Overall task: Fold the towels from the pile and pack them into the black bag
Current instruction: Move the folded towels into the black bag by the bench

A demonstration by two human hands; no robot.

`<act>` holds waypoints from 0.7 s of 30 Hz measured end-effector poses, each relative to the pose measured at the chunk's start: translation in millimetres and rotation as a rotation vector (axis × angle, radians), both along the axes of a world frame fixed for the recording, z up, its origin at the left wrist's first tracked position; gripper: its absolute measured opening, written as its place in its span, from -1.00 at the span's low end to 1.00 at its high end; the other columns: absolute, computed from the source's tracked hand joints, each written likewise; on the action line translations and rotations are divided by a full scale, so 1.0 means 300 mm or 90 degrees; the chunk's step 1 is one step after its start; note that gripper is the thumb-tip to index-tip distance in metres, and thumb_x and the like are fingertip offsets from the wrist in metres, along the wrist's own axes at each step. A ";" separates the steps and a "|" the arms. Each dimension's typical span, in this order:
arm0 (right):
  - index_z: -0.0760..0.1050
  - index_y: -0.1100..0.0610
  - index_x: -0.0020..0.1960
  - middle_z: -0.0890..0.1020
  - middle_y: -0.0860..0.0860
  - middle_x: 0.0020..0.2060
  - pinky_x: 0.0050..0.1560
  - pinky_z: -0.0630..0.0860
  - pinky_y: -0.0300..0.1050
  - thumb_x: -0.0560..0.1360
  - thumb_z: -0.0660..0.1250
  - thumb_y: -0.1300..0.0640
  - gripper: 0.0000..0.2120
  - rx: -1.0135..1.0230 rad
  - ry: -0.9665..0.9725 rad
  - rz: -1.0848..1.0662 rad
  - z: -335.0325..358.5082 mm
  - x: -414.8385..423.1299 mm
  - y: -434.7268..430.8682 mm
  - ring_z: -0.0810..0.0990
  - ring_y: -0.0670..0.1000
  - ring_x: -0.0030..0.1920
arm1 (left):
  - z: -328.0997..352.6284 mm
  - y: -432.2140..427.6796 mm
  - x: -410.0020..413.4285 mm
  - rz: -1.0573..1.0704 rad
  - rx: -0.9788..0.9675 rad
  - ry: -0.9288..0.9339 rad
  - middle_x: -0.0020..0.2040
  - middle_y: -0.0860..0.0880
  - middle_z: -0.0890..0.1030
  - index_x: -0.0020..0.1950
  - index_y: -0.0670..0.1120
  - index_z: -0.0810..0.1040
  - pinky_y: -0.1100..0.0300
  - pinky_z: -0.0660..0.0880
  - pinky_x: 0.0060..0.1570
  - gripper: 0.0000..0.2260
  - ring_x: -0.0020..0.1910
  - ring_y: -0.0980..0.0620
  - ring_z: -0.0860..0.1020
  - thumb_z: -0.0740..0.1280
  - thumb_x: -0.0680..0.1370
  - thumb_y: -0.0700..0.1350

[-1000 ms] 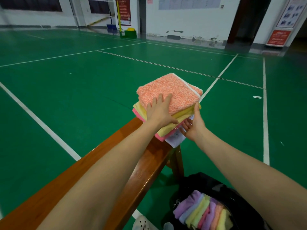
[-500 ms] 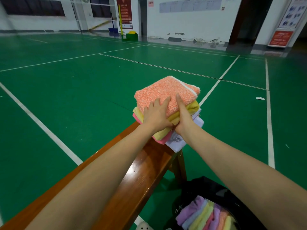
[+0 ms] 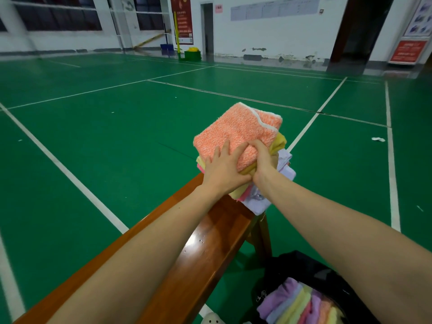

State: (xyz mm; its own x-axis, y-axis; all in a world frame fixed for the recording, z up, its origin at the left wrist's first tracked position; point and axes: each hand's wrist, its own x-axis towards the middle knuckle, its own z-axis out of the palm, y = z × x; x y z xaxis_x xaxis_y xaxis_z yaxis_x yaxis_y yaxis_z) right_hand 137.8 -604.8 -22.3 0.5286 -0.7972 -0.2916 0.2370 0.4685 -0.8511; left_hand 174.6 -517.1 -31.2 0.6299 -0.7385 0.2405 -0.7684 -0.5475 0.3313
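- Towels in a folded pile (image 3: 243, 146) sit on the far end of the wooden bench (image 3: 210, 244), with an orange towel (image 3: 236, 129) on top, its white edge trim showing along the far right side.
- Under the orange towel we see a yellow towel (image 3: 279, 142), then a pink one (image 3: 245, 195) whose edge peeks out near the bench, and a pale lavender-white towel (image 3: 259, 202) at the bottom, hanging over the right edge of the bench.
- Our left hand (image 3: 222, 167) lies flat on the near left part of the orange towel, fingers spread and straight, pressing down on the pile.
- Our right hand (image 3: 263, 160) grips the near right corner of the pile: the fingers curl over the top of the orange towel, and the yellow layer bunches beneath the palm. We cannot tell how many layers it holds.
- The two hands touch each other at the near edge of the pile.
- The black bag (image 3: 292, 265) stands open on the green floor (image 3: 93, 148) near us, to the right of the bench and just beside its leg.
- Inside the bag, packed towels (image 3: 297, 302) stand side by side on edge: purple, pale blue, yellow, pink and orange.
- A white shoe (image 3: 212, 319) shows at the near edge, left of the bag.
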 end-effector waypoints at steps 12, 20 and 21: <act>0.48 0.09 0.11 0.63 0.09 0.00 0.03 0.56 0.09 0.23 0.44 0.09 -0.55 -0.072 -0.038 0.049 0.274 -0.067 0.110 0.61 0.12 -0.03 | 0.245 0.182 0.027 0.086 -0.287 0.134 0.51 0.01 0.21 0.48 0.17 0.20 -0.23 0.06 0.42 -0.56 0.49 -0.06 0.15 -0.02 0.60 0.20; 0.48 0.06 0.21 0.62 0.10 0.05 0.07 0.52 0.11 0.05 0.41 -0.03 -0.29 -0.085 -0.059 0.100 0.445 -0.211 0.139 0.59 0.16 0.04 | 0.402 0.267 -0.042 0.081 -0.382 0.237 0.51 -0.10 0.18 0.52 0.04 0.14 -0.13 0.13 0.43 -0.40 0.46 -0.15 0.19 0.10 0.53 0.24; 0.48 0.06 0.21 0.63 0.10 0.05 0.07 0.52 0.10 0.06 0.41 -0.03 -0.30 -0.088 -0.064 0.098 0.460 -0.230 0.141 0.59 0.16 0.04 | 0.415 0.274 -0.052 0.076 -0.407 0.255 0.50 -0.11 0.21 0.52 0.01 0.13 -0.09 0.17 0.42 -0.42 0.45 -0.13 0.22 0.12 0.56 0.20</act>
State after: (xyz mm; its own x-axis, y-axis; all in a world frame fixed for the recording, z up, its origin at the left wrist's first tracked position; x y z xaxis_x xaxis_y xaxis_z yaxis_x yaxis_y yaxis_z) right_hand 68.8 -562.5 115.8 0.6677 -0.7339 -0.1248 0.2585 0.3858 -0.8856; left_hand 158.9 -434.8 93.2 0.8263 -0.4531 0.3346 -0.4701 -0.2274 0.8528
